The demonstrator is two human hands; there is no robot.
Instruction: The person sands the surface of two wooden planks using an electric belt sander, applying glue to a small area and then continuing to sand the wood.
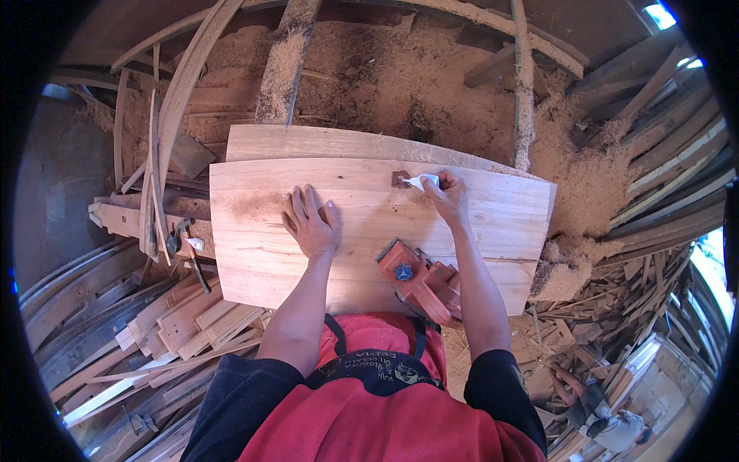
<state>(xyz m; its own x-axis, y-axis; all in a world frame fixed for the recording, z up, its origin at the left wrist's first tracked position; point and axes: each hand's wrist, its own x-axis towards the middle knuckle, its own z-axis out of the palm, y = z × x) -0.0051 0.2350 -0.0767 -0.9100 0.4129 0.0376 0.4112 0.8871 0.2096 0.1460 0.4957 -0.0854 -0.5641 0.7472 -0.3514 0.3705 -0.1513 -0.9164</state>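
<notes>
A wide pale wooden panel [362, 239] lies in front of me, with another board [308, 138] showing past its far edge. My left hand [312, 223] rests flat on the panel, fingers spread, beside a patch of brown dust. In my right hand [449, 199] is a small white squeeze bottle [424, 182], tilted with its nozzle to the left. The nozzle tip is at a dark brown square patch [400, 179] near the panel's far edge; whether it touches, I cannot tell. Nearer my body, a red electric planer [423, 281] sits on the panel, partly hidden by my right forearm.
Left of the panel, a hammer [196, 262] and another small white bottle [195, 243] lie on a beam [127, 219]. Sawdust [385, 85] covers the ground beyond. Stacked planks [185, 319] stand lower left, curved timbers [677, 162] right. Another person [608, 420] is at lower right.
</notes>
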